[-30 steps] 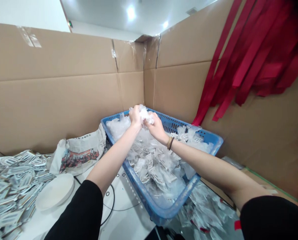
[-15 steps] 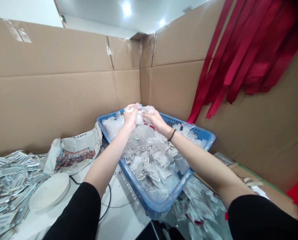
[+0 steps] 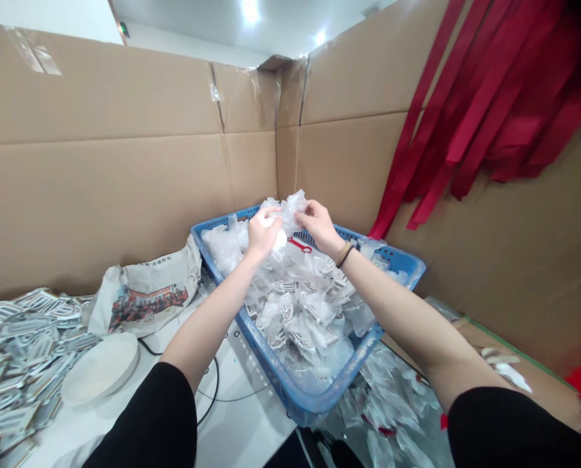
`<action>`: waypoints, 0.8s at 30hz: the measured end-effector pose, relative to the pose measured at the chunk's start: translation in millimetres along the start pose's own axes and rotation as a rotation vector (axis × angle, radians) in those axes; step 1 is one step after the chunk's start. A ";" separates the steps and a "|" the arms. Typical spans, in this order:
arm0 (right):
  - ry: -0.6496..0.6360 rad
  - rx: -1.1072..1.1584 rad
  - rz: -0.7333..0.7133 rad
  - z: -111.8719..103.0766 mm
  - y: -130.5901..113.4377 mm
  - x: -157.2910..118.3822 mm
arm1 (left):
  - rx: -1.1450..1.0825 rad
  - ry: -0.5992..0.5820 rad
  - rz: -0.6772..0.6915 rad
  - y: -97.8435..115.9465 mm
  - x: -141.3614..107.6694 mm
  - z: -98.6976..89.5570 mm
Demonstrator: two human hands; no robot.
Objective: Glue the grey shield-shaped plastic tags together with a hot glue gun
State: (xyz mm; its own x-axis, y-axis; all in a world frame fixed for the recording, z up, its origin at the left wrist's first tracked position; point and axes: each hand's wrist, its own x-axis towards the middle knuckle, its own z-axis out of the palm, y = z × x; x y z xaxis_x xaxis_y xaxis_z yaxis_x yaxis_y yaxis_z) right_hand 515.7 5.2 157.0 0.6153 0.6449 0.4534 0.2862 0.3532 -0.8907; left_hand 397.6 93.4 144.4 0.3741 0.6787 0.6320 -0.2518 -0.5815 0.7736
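Note:
Both hands are over the far end of a blue plastic basket [image 3: 314,402]. My left hand [image 3: 262,233] is closed round crumpled clear plastic bags, with something white showing at its palm. The fingers of my right hand [image 3: 318,225] pinch the right side of a clear plastic bag [image 3: 293,211] between the hands. Below them lies a small red ring-ended piece [image 3: 301,246]. Many bagged flat pieces with striped oval outlines [image 3: 286,311] fill the basket. What is inside the held bag cannot be made out.
Cardboard walls [image 3: 173,175] stand behind and to the right. Red ribbons [image 3: 485,110] hang at the upper right. On the left lie a newspaper [image 3: 149,299], a pale round dish [image 3: 100,369] and a heap of flat striped pieces [image 3: 22,364]. More plastic bags [image 3: 392,390] lie below the basket's right side.
My hands have moved slightly apart, with my right hand shifting right. The clear bag stands higher between them, and the red piece below shows more fully.

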 end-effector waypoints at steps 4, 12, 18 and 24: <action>-0.005 0.055 -0.016 1.9 -0.9 -4.4 | 0.034 -0.009 0.003 -2.3 0.5 -0.4; 0.133 0.055 -0.173 -0.8 0.6 -3.8 | -0.066 0.116 -0.243 -11.3 5.5 -0.1; -0.057 -0.193 -0.283 -2.4 -5.3 -7.0 | -0.190 0.159 -0.384 -7.8 6.5 -1.5; -0.053 -0.497 -0.441 -5.4 0.8 -4.2 | -0.193 0.148 -0.356 -9.5 5.5 -1.8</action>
State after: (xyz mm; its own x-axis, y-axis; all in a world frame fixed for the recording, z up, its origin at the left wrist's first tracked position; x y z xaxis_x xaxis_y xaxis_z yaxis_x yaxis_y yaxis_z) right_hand 517.3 -0.9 154.2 0.3296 0.5487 0.7683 0.8153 0.2449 -0.5247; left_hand 400.4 103.5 140.6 0.3391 0.8871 0.3132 -0.2981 -0.2144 0.9301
